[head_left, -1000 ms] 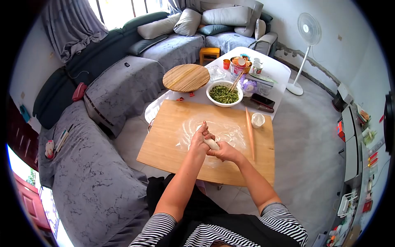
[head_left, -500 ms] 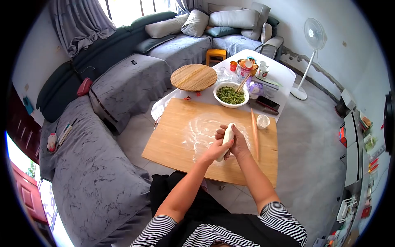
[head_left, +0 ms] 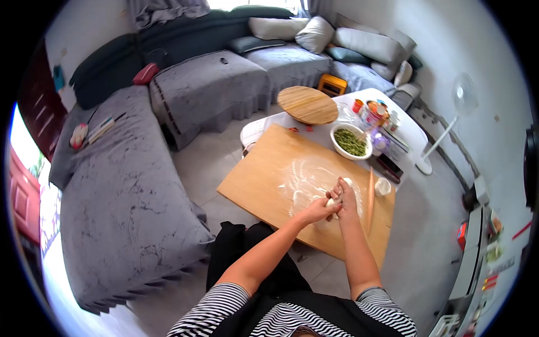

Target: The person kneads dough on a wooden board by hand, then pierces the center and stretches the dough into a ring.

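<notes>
Bright daylight spills through the window (head_left: 252, 4) at top centre, a grey curtain (head_left: 168, 10) bunched to its left. I've got a dark-backed sofa (head_left: 208, 78) under grey covers curving from lower left to upper right, cushions (head_left: 368, 45) heaped there. Pale walls (head_left: 494, 73), a standing fan (head_left: 465, 94) at right, grey floor (head_left: 418, 241), and a red door (head_left: 23, 194) far left.

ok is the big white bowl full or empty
Well filled, not empty: the white bowl holds chopped greens spread across most of its inside, with its pale rim showing around them.
</notes>
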